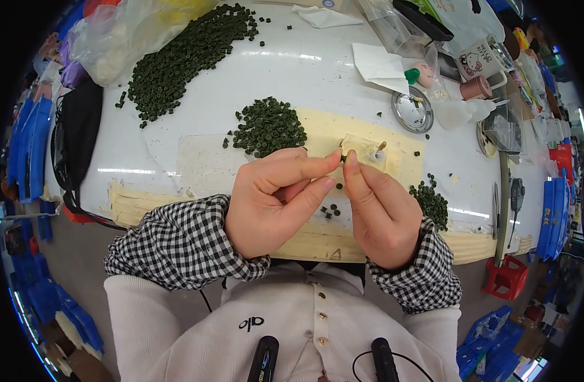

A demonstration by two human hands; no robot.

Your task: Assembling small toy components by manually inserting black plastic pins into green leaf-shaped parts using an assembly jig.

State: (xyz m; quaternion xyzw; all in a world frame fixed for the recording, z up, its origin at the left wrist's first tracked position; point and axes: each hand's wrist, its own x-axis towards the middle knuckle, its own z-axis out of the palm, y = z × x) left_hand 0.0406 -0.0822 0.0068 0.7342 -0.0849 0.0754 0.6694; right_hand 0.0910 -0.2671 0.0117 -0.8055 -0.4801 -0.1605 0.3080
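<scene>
My right hand [386,219] pinches a small dark green piece [344,159] between thumb and finger, its fine shape too small to make out. Against that piece rests the index fingertip of my left hand [273,200]; the left thumb stands apart from it, and the other left fingers are curled. Just beyond the fingertips is a cream block [355,141] with a small upright peg [382,146], partly hidden by my hands. A few loose dark green pieces [332,209] lie below, between the hands. Past my left hand is a mound of similar green pieces [269,127].
A larger green heap [183,67] spreads at the far left beside a clear plastic bag [107,48]. Another small pile [430,202] sits by my right wrist. Far right hold a round metal dish [413,111], a white mug [480,60], a thread spool [475,88] and tweezers [495,210].
</scene>
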